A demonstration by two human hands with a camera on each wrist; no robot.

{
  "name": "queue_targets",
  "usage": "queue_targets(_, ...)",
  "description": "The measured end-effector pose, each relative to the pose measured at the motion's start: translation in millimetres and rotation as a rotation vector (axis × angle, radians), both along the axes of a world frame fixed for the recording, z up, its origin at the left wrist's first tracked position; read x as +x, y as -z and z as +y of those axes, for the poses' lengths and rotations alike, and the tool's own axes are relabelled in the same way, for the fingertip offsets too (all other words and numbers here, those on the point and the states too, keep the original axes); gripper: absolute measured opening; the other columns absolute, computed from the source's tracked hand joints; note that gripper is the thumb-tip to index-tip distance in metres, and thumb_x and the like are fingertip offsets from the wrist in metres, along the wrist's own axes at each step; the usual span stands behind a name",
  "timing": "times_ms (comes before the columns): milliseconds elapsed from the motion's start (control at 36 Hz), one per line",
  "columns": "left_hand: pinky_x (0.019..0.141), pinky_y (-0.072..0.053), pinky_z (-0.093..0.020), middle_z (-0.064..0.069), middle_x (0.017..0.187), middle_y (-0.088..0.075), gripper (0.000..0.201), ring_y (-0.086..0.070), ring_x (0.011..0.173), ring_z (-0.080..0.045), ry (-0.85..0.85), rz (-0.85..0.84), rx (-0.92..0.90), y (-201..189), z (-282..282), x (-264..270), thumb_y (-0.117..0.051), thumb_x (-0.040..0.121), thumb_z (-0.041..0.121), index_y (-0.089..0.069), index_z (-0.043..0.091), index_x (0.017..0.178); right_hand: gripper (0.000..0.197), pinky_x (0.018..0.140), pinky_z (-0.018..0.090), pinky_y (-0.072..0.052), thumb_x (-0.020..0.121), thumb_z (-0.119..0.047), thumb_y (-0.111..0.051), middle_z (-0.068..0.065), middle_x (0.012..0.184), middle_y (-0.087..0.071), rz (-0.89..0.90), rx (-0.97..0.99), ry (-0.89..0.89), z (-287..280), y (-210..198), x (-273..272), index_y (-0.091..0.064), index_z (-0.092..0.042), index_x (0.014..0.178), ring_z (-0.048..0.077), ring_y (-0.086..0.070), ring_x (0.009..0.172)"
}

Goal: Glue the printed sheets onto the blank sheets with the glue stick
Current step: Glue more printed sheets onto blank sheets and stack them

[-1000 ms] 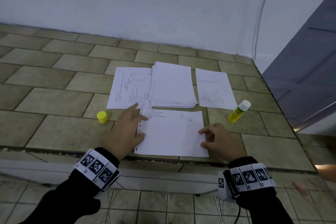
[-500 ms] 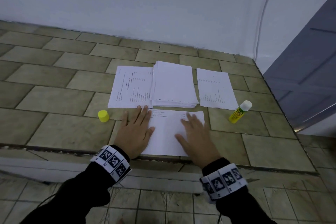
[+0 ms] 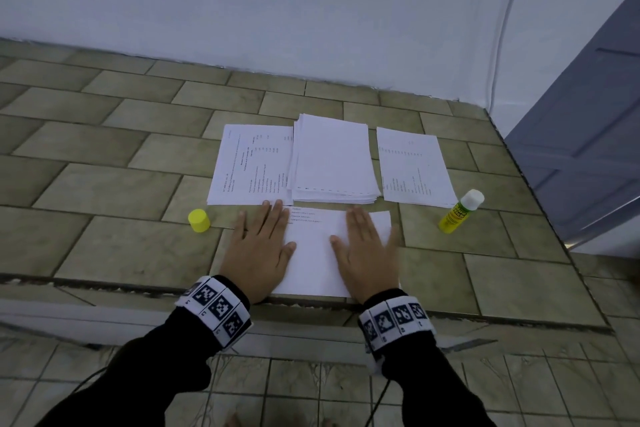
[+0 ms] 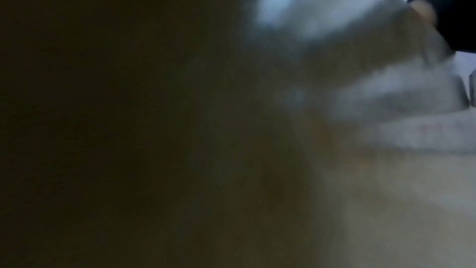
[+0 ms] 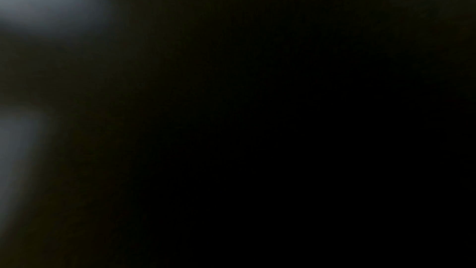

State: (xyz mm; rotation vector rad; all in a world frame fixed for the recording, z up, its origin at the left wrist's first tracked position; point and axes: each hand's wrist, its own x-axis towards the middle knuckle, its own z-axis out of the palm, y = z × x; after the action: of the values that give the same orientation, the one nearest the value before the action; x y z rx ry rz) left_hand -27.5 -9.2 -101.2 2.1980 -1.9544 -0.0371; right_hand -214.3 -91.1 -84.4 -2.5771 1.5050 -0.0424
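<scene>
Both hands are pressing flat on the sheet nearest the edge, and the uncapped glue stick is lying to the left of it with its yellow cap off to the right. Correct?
Sides are swapped. In the head view the glue stick is to the right of the sheet and the yellow cap to its left. The left hand and right hand do press flat on it.
</scene>
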Motion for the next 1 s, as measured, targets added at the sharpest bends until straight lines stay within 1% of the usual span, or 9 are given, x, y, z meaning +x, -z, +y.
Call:
queue_targets(167, 0.105, -0.038, -0.062, -0.012, 0.149, -0.045, 0.066, -0.043, 0.137, -0.032, -0.002, 0.002, -0.002, 1.2, -0.7, 0.0, -0.018, 0.101, 0.045, -0.047, 0.003, 0.142, 0.087, 0.114, 0.056, 0.012, 0.08, -0.055, 0.017, -0.004, 0.163, -0.002, 0.052, -0.004, 0.166, -9.9, -4.8, -32.3, -0.004, -0.016, 0.155, 0.009, -0.001, 0.149)
queue_targets(278, 0.106, -0.038, -0.061, -0.011, 0.148, -0.046, 0.066, -0.043, 0.137, -0.031, -0.005, 0.002, -0.026, 1.7, 0.0, 0.2, -0.017, 0.1, 0.045, -0.048, 0.003, 0.141, 0.074, 0.114, 0.06, 0.01, 0.096, -0.054, -0.002, 0.004, 0.163, -0.001, 0.08, 0.022, 0.236, -9.4, -11.3, -26.3, -0.003, -0.009, 0.154, 0.016, -0.001, 0.15)
queue_targets(417, 0.108, -0.035, -0.06, -0.01, 0.149, -0.045, 0.064, -0.042, 0.138, -0.03, -0.014, -0.013, -0.047, 3.8, -0.4, 1.0, -0.026, 0.097, 0.043, -0.048, 0.004, 0.142, 0.083, 0.113, 0.059, 0.01, 0.091, -0.058, 0.005, 0.01, 0.161, -0.013, -0.021, -0.063, -0.034, 10.3, -8.6, 1.5, -0.015, -0.006, 0.153, 0.023, -0.013, 0.149)
queue_targets(528, 0.107, -0.035, -0.059, -0.011, 0.149, -0.046, 0.063, -0.043, 0.137, -0.03, -0.001, -0.018, -0.054, 4.5, -1.8, -0.4, -0.027, 0.096, 0.042, -0.049, 0.004, 0.141, 0.084, 0.114, 0.064, -0.011, 0.094, -0.057, 0.011, 0.006, 0.159, -0.02, -0.037, 0.052, -0.286, 25.9, -4.2, 27.1, -0.026, -0.007, 0.15, 0.02, -0.017, 0.148)
queue_targets(611, 0.109, -0.029, -0.057, -0.011, 0.149, -0.045, 0.063, -0.043, 0.137, -0.03, 0.007, -0.021, -0.064, 5.6, -1.9, 0.7, -0.026, 0.096, 0.042, -0.048, 0.005, 0.142, 0.086, 0.115, 0.061, -0.012, 0.093, -0.059, 0.011, 0.004, 0.158, -0.025, -0.012, 0.063, -0.281, 24.3, -0.2, 26.6, -0.031, -0.009, 0.149, 0.018, -0.022, 0.146)
queue_targets(694, 0.108, -0.035, -0.059, -0.011, 0.148, -0.046, 0.063, -0.044, 0.136, -0.03, -0.005, -0.02, -0.065, 5.0, -2.0, 1.1, -0.028, 0.095, 0.041, -0.049, 0.004, 0.14, 0.093, 0.118, 0.053, 0.005, 0.082, -0.064, 0.024, -0.004, 0.161, -0.001, -0.01, 0.017, -0.228, 12.1, 2.1, 6.6, -0.007, -0.015, 0.154, 0.011, -0.002, 0.149)
queue_targets(778, 0.104, -0.038, -0.062, -0.012, 0.147, -0.047, 0.062, -0.046, 0.135, -0.031, -0.007, -0.015, -0.061, 5.0, -1.3, 0.2, -0.028, 0.095, 0.041, -0.05, 0.003, 0.139, 0.091, 0.118, 0.047, 0.006, 0.079, -0.067, 0.021, -0.01, 0.159, 0.013, 0.03, 0.027, -0.121, -0.9, -1.3, -25.3, 0.004, -0.02, 0.154, 0.006, 0.009, 0.148)
queue_targets(861, 0.104, -0.037, -0.062, -0.012, 0.147, -0.047, 0.062, -0.046, 0.135, -0.032, -0.007, -0.018, -0.066, 4.7, -1.5, 0.5, -0.027, 0.096, 0.041, -0.05, 0.003, 0.139, 0.087, 0.118, 0.05, 0.005, 0.079, -0.062, 0.016, -0.008, 0.162, 0.007, 0.065, 0.018, -0.029, -8.7, -4.0, -51.9, 0.003, -0.02, 0.155, 0.007, 0.006, 0.148)
queue_targets(1000, 0.105, -0.035, -0.061, -0.013, 0.147, -0.047, 0.062, -0.045, 0.135, -0.032, -0.009, -0.024, -0.057, 3.6, -1.1, -0.6, -0.027, 0.096, 0.041, -0.05, 0.003, 0.139, 0.103, 0.116, 0.059, 0.001, 0.075, -0.068, 0.03, 0.0, 0.163, -0.005, 0.121, -0.001, 0.084, -6.3, -8.1, -53.5, -0.005, -0.013, 0.155, 0.017, -0.006, 0.15)
